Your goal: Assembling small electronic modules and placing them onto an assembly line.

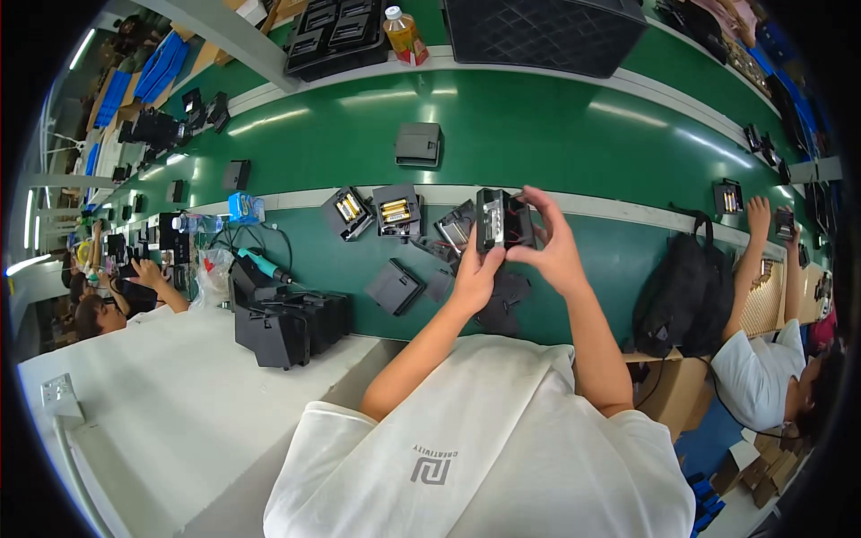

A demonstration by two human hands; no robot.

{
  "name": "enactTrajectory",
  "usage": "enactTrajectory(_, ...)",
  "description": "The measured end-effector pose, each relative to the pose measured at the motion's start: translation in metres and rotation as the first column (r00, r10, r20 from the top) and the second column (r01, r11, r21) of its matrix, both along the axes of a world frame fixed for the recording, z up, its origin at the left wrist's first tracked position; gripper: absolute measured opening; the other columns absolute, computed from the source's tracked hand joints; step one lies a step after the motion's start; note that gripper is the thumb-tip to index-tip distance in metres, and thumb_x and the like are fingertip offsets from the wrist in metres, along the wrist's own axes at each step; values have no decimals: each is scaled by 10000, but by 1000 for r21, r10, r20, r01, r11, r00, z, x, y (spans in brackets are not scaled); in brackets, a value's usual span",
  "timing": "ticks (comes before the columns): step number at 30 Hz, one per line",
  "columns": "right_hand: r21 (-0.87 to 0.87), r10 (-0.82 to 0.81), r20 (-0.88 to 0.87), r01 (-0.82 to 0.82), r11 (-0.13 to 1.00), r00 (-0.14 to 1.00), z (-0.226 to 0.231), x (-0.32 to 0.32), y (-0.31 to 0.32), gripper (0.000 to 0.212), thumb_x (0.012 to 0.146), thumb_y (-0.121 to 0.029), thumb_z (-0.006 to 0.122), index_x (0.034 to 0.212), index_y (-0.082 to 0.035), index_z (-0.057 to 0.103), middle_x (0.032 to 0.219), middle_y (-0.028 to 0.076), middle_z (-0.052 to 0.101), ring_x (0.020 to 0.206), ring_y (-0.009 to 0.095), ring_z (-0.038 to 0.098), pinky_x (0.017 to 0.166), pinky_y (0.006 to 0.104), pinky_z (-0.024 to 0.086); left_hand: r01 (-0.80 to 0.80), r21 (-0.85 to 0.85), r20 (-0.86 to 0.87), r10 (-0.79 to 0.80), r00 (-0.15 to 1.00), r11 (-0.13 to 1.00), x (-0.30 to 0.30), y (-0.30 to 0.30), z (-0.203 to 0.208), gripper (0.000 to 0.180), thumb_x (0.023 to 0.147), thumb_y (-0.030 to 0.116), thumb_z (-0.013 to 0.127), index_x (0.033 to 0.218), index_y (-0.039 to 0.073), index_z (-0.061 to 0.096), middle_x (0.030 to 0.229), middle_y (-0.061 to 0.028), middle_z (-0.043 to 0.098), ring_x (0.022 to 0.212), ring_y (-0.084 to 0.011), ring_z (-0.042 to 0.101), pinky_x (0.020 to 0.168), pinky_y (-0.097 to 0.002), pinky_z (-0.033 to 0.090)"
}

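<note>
Above the green bench, a black plastic casing (491, 224) with an open compartment is held between both of my hands. My left hand (477, 276) grips its lower left side, thumb and fingers closed on it. My right hand (552, 244) holds the right side, forefinger at the top corner and thumb at the bottom. Just left of it lies another open casing (456, 228). Farther left, a casing with batteries (395, 212) sits beside a second battery-filled casing (348, 212). Nearer me rest a closed black casing (395, 287) and loose dark pieces (505, 305), partly behind my left hand.
A green belt (538, 134) carries a black casing (419, 144). At left are a teal-handled tool (260, 264) with a cord and stacked black casings (287, 325). A black backpack (683, 291) stands right, beside a co-worker (762, 377). A bottle (406, 38) stands beyond the belt.
</note>
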State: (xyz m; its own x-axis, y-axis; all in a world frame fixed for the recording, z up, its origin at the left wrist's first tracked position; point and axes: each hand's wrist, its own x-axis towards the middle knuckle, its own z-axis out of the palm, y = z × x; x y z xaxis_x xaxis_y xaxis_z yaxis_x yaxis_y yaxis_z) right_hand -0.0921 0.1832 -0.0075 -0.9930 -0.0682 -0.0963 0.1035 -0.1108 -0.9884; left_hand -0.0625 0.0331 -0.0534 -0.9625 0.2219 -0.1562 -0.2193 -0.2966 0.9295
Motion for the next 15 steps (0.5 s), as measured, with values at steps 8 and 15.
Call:
enactTrajectory(8,35,-7,-53,9,999,999,17,40,-1,847,616,-6,775,1384,-75,422,1346,119,504,1236,246,483,1057,378,348,73,-44,11,-73,997,996,31,-18,13,534,981,196,504,1456,35,323,1193,-99,583,974,-188,542,859,-276,426)
enactTrajectory(15,-144,-18,-117,1,990,993,14,51,-1,855,629,-70,826,1382,-86,420,1342,100,495,1206,262,498,1028,394,390,-13,-239,-85,-8,996,971,47,-17,23,543,977,191,511,1457,31,317,1147,-98,594,928,-185,546,828,-258,427)
